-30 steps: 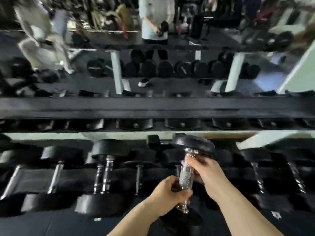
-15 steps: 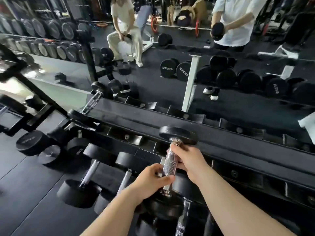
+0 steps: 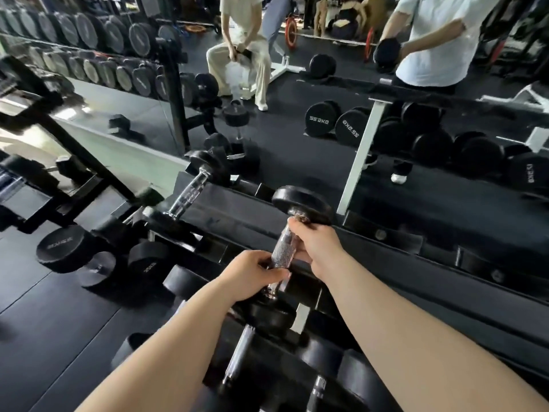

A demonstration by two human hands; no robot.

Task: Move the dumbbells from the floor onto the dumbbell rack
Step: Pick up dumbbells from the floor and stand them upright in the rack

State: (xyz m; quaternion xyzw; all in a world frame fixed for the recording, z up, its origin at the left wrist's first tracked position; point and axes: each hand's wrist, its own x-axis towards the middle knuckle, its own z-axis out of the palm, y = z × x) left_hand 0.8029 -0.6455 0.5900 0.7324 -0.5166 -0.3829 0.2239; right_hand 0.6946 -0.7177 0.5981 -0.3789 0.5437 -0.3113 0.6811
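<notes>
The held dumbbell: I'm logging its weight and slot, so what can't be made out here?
- Held dumbbell, head view: no weight marking visible; near head hidden beneath left hand.
- Grip under right hand: covered.
- Rack slot beneath: hidden by both forearms.

Dim gym, daylight glare off the pale floor strip point(image 3: 98, 114) at left. Edges bend w/ wide-angle; my forearms soft, bkgd slightly blurred.

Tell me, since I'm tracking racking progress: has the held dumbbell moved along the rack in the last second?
Cannot tell. The head camera swung, so the rack shifts in view. Both hands, left and right, keep the dumbbell above the same upper rail.
</notes>
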